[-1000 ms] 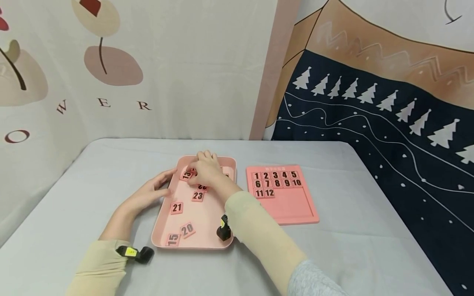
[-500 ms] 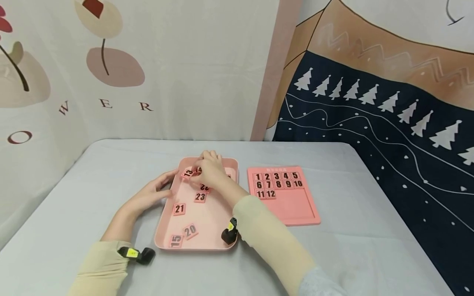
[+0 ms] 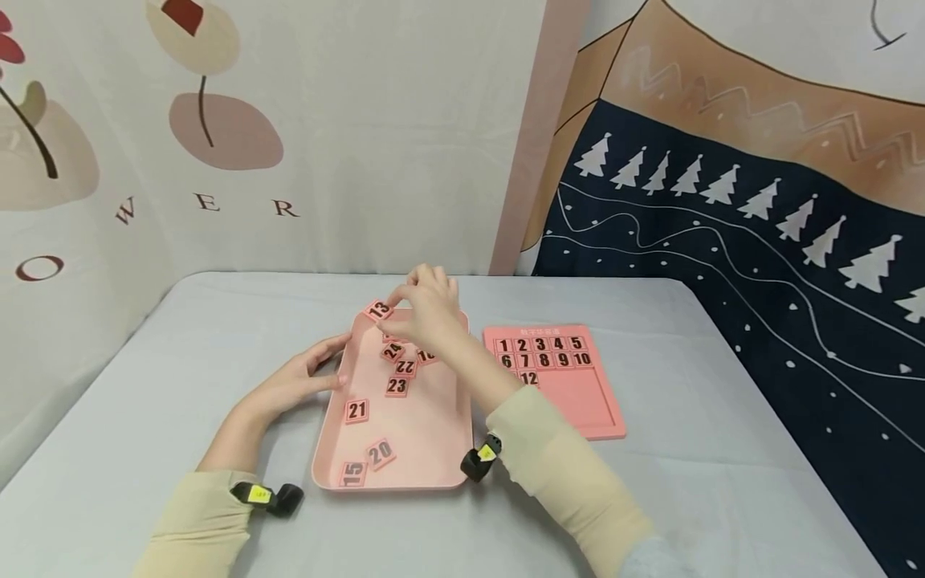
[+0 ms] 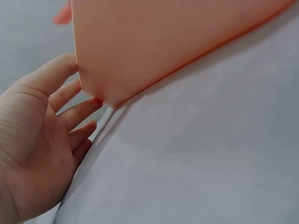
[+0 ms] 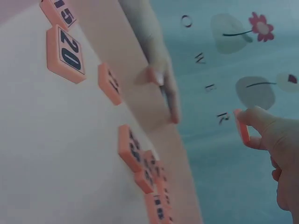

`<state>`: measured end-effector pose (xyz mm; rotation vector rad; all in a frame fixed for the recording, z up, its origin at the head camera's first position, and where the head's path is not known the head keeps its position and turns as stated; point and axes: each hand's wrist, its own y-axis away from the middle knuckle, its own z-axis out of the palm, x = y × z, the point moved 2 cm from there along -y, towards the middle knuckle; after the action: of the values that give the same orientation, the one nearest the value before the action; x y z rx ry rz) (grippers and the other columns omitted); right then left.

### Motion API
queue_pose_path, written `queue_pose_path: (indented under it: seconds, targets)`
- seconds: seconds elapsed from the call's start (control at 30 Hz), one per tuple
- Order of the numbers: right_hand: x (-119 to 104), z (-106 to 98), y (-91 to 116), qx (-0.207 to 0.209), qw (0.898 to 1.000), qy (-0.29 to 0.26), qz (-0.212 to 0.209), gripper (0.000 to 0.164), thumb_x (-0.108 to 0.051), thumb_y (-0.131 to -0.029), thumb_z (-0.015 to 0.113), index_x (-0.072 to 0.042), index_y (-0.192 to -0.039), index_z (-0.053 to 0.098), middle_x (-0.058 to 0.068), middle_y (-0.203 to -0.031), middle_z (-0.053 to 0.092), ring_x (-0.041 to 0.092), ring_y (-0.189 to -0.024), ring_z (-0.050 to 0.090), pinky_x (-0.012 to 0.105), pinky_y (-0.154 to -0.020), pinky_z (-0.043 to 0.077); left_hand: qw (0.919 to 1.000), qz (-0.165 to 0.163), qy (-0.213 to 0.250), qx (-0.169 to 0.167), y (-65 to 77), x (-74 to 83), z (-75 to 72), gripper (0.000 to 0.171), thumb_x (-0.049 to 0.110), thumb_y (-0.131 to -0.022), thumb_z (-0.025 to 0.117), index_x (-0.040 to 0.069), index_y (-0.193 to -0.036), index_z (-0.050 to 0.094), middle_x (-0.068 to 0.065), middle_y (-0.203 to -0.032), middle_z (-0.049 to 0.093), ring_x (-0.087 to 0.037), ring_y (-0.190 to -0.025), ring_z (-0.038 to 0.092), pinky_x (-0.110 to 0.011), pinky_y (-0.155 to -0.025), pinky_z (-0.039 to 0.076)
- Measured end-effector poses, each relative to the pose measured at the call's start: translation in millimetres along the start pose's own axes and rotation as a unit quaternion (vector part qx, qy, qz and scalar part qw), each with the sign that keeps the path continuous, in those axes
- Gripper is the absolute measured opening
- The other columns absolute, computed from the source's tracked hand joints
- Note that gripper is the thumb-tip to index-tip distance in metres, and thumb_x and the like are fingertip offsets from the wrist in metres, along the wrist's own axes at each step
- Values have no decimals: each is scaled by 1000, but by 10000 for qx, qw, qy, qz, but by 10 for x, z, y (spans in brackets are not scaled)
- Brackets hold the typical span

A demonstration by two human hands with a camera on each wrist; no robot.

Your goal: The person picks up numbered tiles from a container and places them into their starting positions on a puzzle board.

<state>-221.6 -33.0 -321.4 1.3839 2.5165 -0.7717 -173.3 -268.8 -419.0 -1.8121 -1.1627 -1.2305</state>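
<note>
The right hand (image 3: 432,309) pinches the number tile 13 (image 3: 378,310) between thumb and fingertips, holding it lifted just above the far left corner of the pink tray (image 3: 433,449). In the tray seven loose tiles can be counted: tile 24 (image 3: 393,352), tile 22 (image 3: 405,368) and tile 23 (image 3: 397,386) in a close run near the tray's far end, one partly hidden tile (image 3: 426,356) just right of them under the right hand (its number cannot be read whole), tile 21 (image 3: 357,410) alone by the tray's left wall, and tile 20 (image 3: 380,453) and tile 15 (image 3: 353,474) at its near left corner. The left hand (image 3: 298,384) lies against the tray's left wall, fingers straight and relaxed, touching the rim and gripping nothing. To the right of the tray, just beside it, lies one pink number board (image 3: 578,401) carrying twelve seated tiles, 1 to 12 (a few hidden by the right forearm). Tray and board both rest on one grey table (image 3: 723,449).
</note>
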Motion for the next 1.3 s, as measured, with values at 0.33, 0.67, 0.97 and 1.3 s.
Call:
queue_pose_path:
  seconds: [0.33,0.67,0.97,1.3]
  targets:
    - [297,-397,419,776,9962,-246,312,26,-39,-71,83,-20,-87,74,-1,-98,42,20,-96,34,38,-80,28,10000,-13,-19,21,-7,0,2,70,11,-91,65,4,-150,27,-18,-153,26,-36,-141,16,-56,-112,10]
    - [689,-557,878,1320,9885,-316,672,23,-30,-69,84,-15,-84,74,4,-98,46,24,-92,36,42,-79,29,10000,-9,-18,39,-5,6,7,71,10,-91,65,3,-150,27,-18,-153,26,-36,-141,16,-55,-113,10]
    - [1003,-623,1286,1317,9831,-214,1255,27,-31,-67,85,-14,-85,74,5,-97,47,26,-94,37,46,-84,26,10000,4,-26,31,-25,14,8,71,10,-91,65,3,-150,27,-19,-153,26,-36,-141,17,-55,-113,10]
    - [1337,-586,1557,1183,9791,175,1645,33,-31,-66,85,-7,-86,73,6,-90,48,28,-89,38,47,-82,27,10000,-40,-54,30,-20,4,-1,71,11,-91,65,2,-150,26,-18,-154,24,-36,-141,16,-54,-113,9]
